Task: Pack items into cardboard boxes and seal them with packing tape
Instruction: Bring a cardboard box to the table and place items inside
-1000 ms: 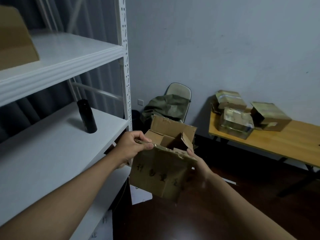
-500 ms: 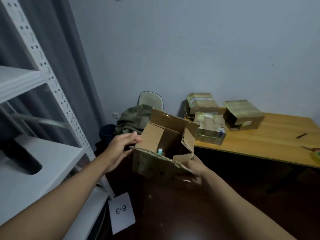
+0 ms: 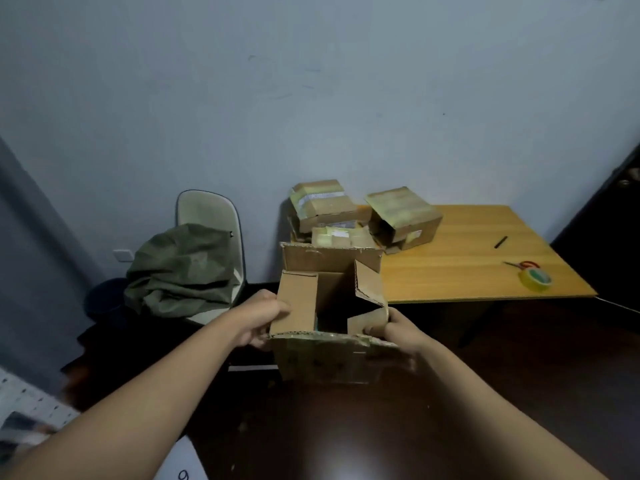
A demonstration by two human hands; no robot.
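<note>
You hold the box (image 3: 325, 327) in the air between your 2 hands, in front of the table (image 3: 485, 271) and short of its near-left corner, so the set-down lies ahead and to your right. Your left hand (image 3: 258, 322) grips the box's left wall, fingers curled around the upright left flap; your right hand (image 3: 393, 332) clamps the near-right corner, fingers wrapped on the wall below the right flap. The right hand is nearer the table, so I judge it will lead. The tape (image 3: 535, 280) sits near the table's right edge beside the scissors (image 3: 519, 265), well apart from both hands; you cannot reach it until the box is down. The box is worn brown cardboard, open at the top, all 4 flaps loose: the far one stands up, the right one is bent inward, the near one hangs outward and ragged. Its inside is dark; I cannot tell what it holds. 3 taped boxes (image 3: 360, 216) crowd the table's far-left corner, so aim for the bare near edge.
</note>
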